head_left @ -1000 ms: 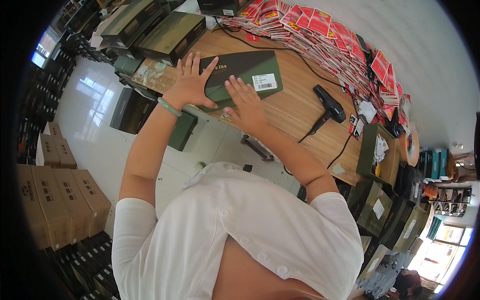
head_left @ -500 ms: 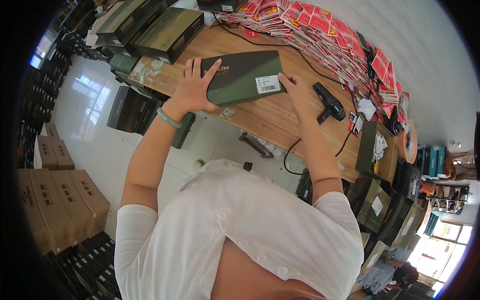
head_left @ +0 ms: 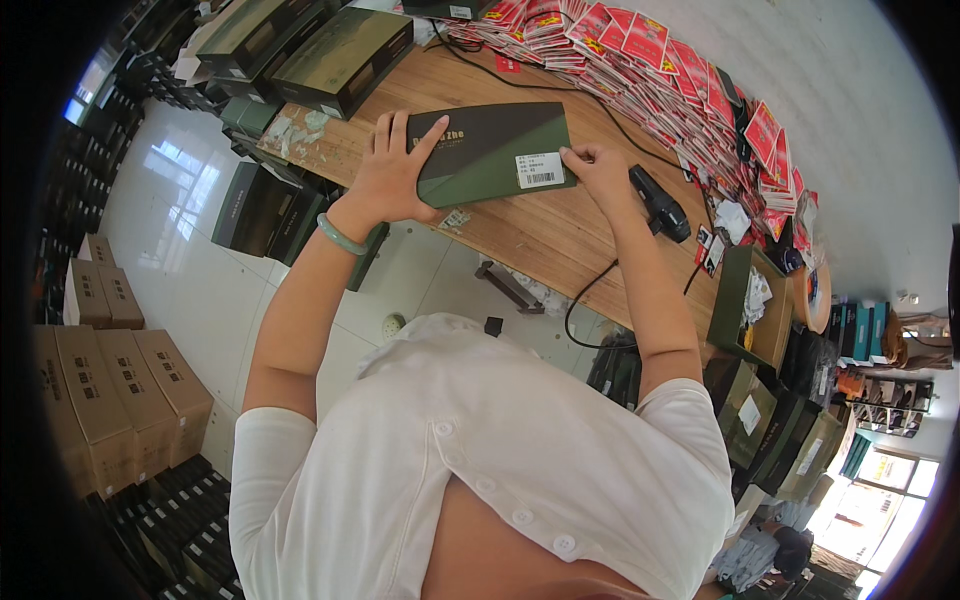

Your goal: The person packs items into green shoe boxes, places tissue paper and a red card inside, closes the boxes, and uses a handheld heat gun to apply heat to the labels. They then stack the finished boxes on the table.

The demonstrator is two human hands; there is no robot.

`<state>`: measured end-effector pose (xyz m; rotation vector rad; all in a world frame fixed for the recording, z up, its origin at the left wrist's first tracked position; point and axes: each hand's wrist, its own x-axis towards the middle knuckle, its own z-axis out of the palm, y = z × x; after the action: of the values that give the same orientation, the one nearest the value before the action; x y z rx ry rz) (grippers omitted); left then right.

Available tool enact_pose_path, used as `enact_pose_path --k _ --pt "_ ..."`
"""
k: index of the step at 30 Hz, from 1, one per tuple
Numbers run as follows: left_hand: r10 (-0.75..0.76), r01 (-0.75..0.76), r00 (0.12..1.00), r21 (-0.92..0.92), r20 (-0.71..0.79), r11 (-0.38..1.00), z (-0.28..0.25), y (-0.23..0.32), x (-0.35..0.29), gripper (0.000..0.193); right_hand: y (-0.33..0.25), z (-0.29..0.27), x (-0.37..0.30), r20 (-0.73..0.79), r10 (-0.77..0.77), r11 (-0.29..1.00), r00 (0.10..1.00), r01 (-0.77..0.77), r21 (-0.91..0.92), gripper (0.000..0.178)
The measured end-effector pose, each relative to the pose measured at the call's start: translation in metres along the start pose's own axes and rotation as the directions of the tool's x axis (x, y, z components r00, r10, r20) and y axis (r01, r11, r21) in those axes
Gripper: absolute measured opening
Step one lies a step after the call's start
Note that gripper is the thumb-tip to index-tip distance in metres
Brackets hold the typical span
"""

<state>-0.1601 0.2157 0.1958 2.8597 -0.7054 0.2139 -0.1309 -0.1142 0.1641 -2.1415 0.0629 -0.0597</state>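
A smooth oblong cardboard box point(head_left: 485, 150) sits on the wood-grained surface point(head_left: 520, 235); the left hand point(head_left: 393, 172) spreads wide against one end. The right hand point(head_left: 603, 175) curls, pinching the other beside a paper label point(head_left: 540, 170).

Box point(head_left: 490, 140): dark brown and green, closed, broad face up, at the table point(head_left: 520, 232) before me.
Label point(head_left: 541, 170): white, barcoded, near its right end.

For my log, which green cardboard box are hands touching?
The white-labelled rectangular green cardboard box between left hand and right hand; other boxes are untouched.
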Motion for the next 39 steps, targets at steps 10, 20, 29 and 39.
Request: enact_pose_path --k 10,20,29,39 --pt "0.023 -0.023 1.000 0.004 -0.020 1.000 0.005 -0.001 -0.005 0.122 0.004 0.002 -0.006 -0.025 -0.030 1.000 0.999 0.029 -0.003 0.038" --pt "0.017 -0.017 1.000 0.014 -0.010 1.000 0.005 0.001 -0.006 0.122 0.015 0.003 -0.003 -0.015 0.001 0.997 1.000 0.000 0.073 0.040" --pt "0.006 -0.006 1.000 0.000 0.005 1.000 0.005 0.002 -0.007 0.123 0.006 0.000 -0.007 -0.014 0.012 1.000 1.000 -0.012 0.010 0.039" --pt "0.022 -0.022 1.000 -0.001 -0.017 1.000 0.006 0.001 -0.007 0.124 0.009 0.002 -0.005 -0.014 0.009 1.000 1.000 -0.008 0.013 0.038"
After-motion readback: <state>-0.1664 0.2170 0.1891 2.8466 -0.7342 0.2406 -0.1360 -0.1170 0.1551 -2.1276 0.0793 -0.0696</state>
